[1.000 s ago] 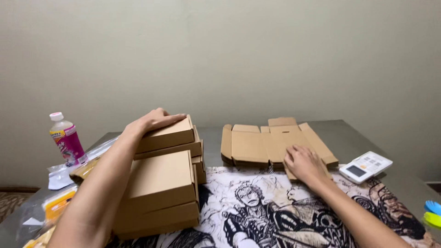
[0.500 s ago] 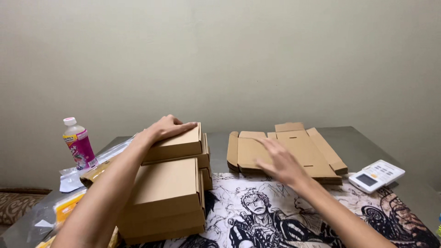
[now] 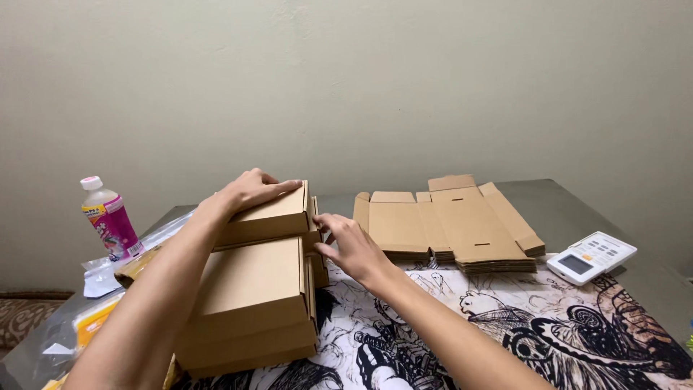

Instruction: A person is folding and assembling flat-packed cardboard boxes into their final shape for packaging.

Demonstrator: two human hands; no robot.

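Now, left hand (image 3: 253, 191): flat, open, atop the far box (image 3: 271, 217).
Right hand (image 3: 351, 245): open, fingertips touching that box's side.
Risk: an uneven push could topple the box stack (image 3: 253, 303).

Grey counter (image 3: 577, 209) against a plain wall. On it: black-and-white printed mat (image 3: 548, 325) across the front; folded cardboard boxes (image 3: 253, 289) stacked at left; flat unfolded box blanks (image 3: 447, 224) piled at centre-right; white remote (image 3: 592, 257) at right; pink-labelled bottle (image 3: 108, 220) and plastic bags (image 3: 94, 278) at far left.

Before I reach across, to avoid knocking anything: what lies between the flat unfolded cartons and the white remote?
Nothing: in the head view, only a bare strip of grey table separates the flat carton stack from the white remote.
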